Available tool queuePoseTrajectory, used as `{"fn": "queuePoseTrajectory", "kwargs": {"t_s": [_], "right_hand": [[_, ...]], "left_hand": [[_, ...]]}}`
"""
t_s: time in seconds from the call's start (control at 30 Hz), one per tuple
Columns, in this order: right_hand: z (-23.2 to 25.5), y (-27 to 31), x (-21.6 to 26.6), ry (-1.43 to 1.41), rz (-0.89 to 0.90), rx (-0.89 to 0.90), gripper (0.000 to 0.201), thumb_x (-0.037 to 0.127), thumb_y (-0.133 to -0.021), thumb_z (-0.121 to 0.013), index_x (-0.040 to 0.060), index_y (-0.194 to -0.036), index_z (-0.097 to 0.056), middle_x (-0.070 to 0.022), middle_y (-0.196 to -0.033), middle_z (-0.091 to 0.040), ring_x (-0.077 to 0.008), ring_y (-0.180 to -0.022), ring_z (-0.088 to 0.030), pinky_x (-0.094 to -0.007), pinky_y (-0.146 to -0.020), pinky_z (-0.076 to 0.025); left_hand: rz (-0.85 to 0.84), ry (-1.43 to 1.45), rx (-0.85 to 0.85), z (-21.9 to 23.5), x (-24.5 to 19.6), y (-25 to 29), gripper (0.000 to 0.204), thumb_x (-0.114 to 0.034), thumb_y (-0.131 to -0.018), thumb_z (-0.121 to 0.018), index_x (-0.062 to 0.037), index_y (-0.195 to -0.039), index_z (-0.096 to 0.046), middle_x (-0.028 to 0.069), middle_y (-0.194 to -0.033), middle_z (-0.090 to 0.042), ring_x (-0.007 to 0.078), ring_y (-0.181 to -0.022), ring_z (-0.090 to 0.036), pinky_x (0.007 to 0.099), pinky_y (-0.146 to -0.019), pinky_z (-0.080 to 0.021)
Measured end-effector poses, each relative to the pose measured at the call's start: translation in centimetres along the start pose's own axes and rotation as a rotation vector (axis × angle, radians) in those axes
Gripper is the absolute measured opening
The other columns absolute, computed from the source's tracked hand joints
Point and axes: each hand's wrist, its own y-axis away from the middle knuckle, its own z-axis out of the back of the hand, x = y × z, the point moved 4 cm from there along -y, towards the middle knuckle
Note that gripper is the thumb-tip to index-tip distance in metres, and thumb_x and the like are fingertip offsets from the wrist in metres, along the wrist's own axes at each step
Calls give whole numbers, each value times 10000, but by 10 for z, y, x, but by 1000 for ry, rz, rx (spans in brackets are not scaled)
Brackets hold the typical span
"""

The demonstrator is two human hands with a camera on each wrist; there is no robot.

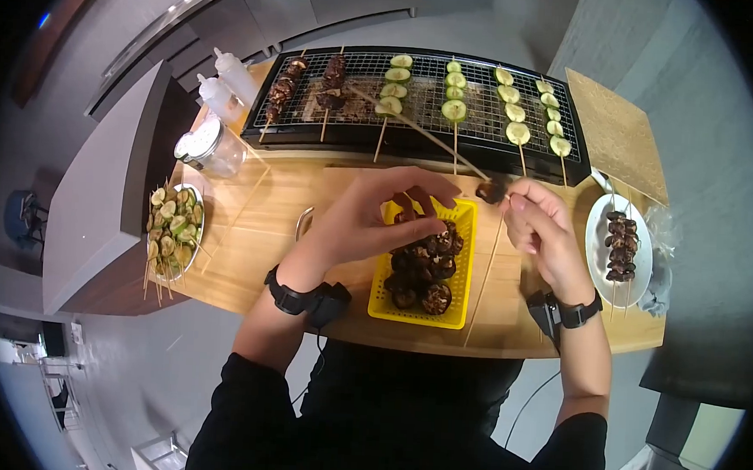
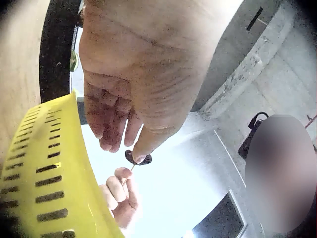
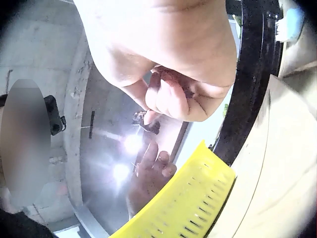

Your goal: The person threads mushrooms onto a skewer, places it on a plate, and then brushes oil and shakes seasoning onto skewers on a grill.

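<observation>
My right hand (image 1: 543,231) pinches a wooden skewer (image 1: 428,136) near one end; the stick slants up and left across the grill's front edge. A dark brown slice (image 1: 489,192) is on the stick beside the fingertips, also visible in the right wrist view (image 3: 148,123). Over the yellow basket (image 1: 464,274) of dark slices (image 1: 435,298), my left hand (image 1: 369,218) hangs with its fingers apart and lightly bent, nothing visibly held. In the left wrist view, its thumb overlaps the dark slice (image 2: 138,157); contact cannot be told.
A black grill (image 1: 415,139) at the back carries skewers of green slices (image 1: 454,110) and dark pieces (image 1: 334,71). Plates of skewers stand left (image 1: 198,198) and right (image 1: 596,268). At the back left are a jar (image 1: 219,148) and squeeze bottles (image 1: 218,96). Thin sticks lie on the table (image 1: 247,271).
</observation>
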Motion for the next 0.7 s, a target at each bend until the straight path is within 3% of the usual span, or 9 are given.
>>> {"fn": "queuePoseTrajectory", "kwargs": {"t_s": [0.2,0.3,0.7], "right_hand": [[-1,0,1,-28,-6,-9,183,152,-1056,-552,-15,-1029,-623,82,-612,-361,-17,-500,-273,-217,-471,-208],[-2,0,2,-21,-7,0,183,154,-1055,-554,-13,-1025,-623,82,-617,-363,-16,-503,-273,-217,-471,-208],[-2,-1,0,-21,-22,-14,193,163,-1057,-553,-15,-1036,-626,84,-619,-368,-9,-505,-270,-213,-473,-205]], "left_hand": [[4,-482,103,-10,-6,4,202,-120,-856,-812,-117,-1046,-742,18,-989,-737,183,-938,-693,302,-813,-523],[-170,-618,137,-14,-8,6,193,-166,-847,-809,-146,-1025,-737,26,-981,-722,235,-967,-675,339,-875,-511],[-104,-741,287,-13,-6,10,271,-223,-830,-813,-166,-1059,-679,17,-1066,-687,254,-1122,-618,392,-984,-427]]}}
